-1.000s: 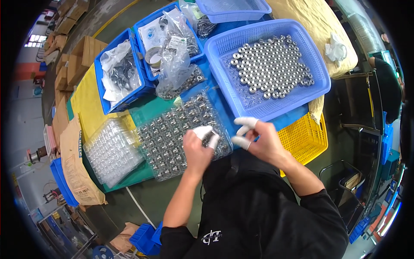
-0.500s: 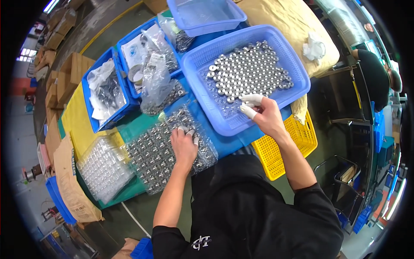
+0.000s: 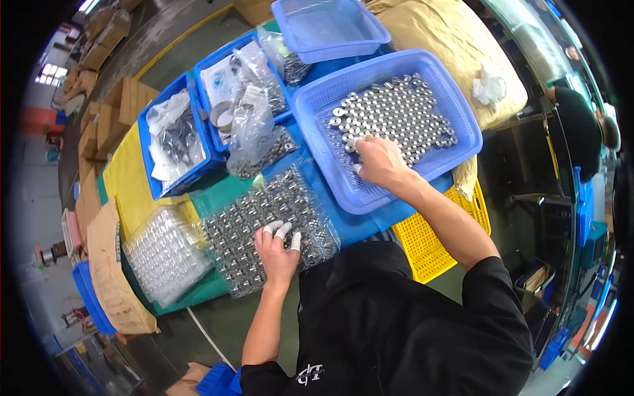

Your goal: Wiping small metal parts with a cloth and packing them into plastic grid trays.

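Over the cluttered blue workbench (image 3: 343, 221), right hand (image 3: 378, 162) reaches into the basket (image 3: 456, 112), grip unclear; left hand (image 3: 277, 254) lies spread on the tray (image 3: 244, 231).

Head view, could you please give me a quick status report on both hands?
Right hand down in the blue basket among loose metal parts. Left hand flat on the filled clear tray. Nothing blocking either hand.

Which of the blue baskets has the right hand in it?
The large mesh basket of loose round metal parts; the right hand reaches into it. The smaller basket behind looks empty.
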A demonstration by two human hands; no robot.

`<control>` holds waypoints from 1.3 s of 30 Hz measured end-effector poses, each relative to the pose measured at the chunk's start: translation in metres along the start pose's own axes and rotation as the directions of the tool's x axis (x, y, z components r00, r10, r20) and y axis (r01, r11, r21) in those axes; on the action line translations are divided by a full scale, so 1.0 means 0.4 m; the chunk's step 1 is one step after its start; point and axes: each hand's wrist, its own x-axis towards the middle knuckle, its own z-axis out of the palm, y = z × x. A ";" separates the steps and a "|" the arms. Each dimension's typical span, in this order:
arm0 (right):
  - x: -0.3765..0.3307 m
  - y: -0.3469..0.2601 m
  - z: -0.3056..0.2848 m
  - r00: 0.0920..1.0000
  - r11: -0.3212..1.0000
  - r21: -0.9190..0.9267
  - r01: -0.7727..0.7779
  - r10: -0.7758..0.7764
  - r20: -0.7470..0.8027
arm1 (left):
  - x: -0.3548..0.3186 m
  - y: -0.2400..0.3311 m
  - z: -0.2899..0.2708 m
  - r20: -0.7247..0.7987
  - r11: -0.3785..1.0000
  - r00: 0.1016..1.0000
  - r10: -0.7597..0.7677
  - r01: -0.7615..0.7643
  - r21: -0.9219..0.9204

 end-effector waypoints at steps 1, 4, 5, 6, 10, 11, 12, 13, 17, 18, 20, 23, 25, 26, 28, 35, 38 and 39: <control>0.001 0.002 0.001 1.000 1.000 -0.002 0.019 -0.019 0.011 | -0.013 -0.004 -0.004 -0.009 1.000 1.000 -0.020 0.020 -0.002; 0.004 0.001 0.003 0.999 0.999 -0.034 -0.001 0.003 0.048 | -0.041 -0.006 -0.007 -0.017 0.998 0.998 -0.068 0.068 -0.010; 0.002 0.000 0.010 0.998 0.999 -0.037 0.013 -0.011 0.058 | -0.048 -0.005 -0.008 -0.015 0.997 0.997 -0.077 0.076 -0.019; 0.002 0.001 0.020 0.998 0.995 -0.098 -0.016 0.022 0.057 | -0.055 -0.005 -0.004 -0.025 0.995 0.995 -0.095 0.094 -0.030; -0.011 -0.014 0.026 0.996 0.987 -0.144 -0.079 0.083 0.023 | -0.071 0.002 -0.001 -0.038 0.987 0.989 -0.146 0.143 -0.077; -0.011 -0.018 0.021 0.992 0.986 -0.117 -0.122 0.123 0.001 | -0.072 0.005 0.000 -0.041 0.985 0.987 -0.155 0.152 -0.077; -0.007 -0.026 0.009 0.985 0.975 -0.158 -0.160 0.169 0.047 | -0.072 0.008 -0.001 -0.054 0.985 0.986 -0.158 0.153 -0.084; -0.005 -0.032 0.009 0.985 0.975 -0.158 -0.155 0.165 0.050 | -0.073 0.011 0.000 -0.067 0.984 0.985 -0.159 0.153 -0.091; -0.001 -0.022 0.028 0.972 0.960 -0.181 -0.214 0.227 0.056 | -0.077 0.016 0.007 -0.079 0.978 0.982 -0.170 0.159 -0.133; -0.003 -0.021 0.032 0.977 0.968 -0.150 -0.201 0.209 0.037 | -0.074 0.018 0.004 -0.078 0.977 0.982 -0.170 0.158 -0.141; -0.005 -0.016 0.027 0.981 0.974 -0.121 -0.190 0.193 0.013 | -0.072 0.017 0.004 -0.076 0.977 0.983 -0.167 0.154 -0.150; -0.008 -0.010 0.015 0.987 0.986 -0.084 -0.144 0.149 0.059 | -0.074 0.013 0.009 -0.085 0.974 0.983 -0.165 0.149 -0.170; -0.011 -0.005 0.018 0.988 0.988 -0.079 -0.135 0.140 0.065 | -0.071 0.012 0.011 -0.081 0.977 0.986 -0.148 0.133 -0.168; -0.012 -0.005 0.021 0.988 0.987 -0.080 -0.139 0.144 0.063 | -0.069 0.013 0.012 -0.080 0.977 0.986 -0.144 0.129 -0.170; -0.015 -0.005 0.027 0.991 0.987 -0.109 -0.115 0.122 0.061 | -0.067 0.012 0.012 -0.078 0.977 0.988 -0.133 0.117 -0.179; -0.016 -0.009 0.028 0.987 0.991 -0.031 -0.128 0.130 0.091 | -0.068 0.005 0.018 -0.076 0.976 0.990 -0.121 0.105 -0.193; -0.017 -0.016 0.039 0.984 0.987 0.009 -0.158 0.156 0.084 | -0.069 0.007 0.020 -0.073 0.975 0.990 -0.121 0.105 -0.194; -0.014 -0.018 0.046 0.981 0.985 0.003 -0.174 0.173 0.093 | -0.070 0.007 0.021 -0.073 0.975 0.990 -0.120 0.103 -0.196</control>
